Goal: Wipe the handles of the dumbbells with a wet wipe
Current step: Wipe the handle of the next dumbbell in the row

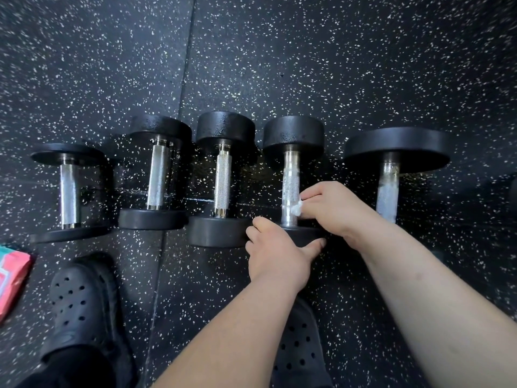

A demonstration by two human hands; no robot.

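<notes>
Five dumbbells are laid side by side on the speckled rubber floor (251, 65), handles pointing away from the person.

The fourth dumbbell from the left (293, 135) is being worked on. A crumpled white wet wipe (296, 210) is pinched in the fingers (310, 196) of the right hand (333, 208). The wipe is held at the fingertips and pressed against the right side of the knurled handle (291, 186), on its lower part. The handle lies just left of these fingers. How far the fingers curl behind the wipe cannot be told.

The near head (305, 235) of the same dumbbell is gripped by the left hand (275, 256): the thumb is laid along its near edge and the fingers are curled over its left side. This head lies directly below the right fingers.

The largest dumbbell (391, 147) lies to the right of the right fingers; its handle shows pale smears. Three smaller dumbbells (223, 175) lie well left of the left fingers.

A pink wipe pack (11, 278) is seen at the far left edge, beside a black perforated clog (81, 301).
</notes>
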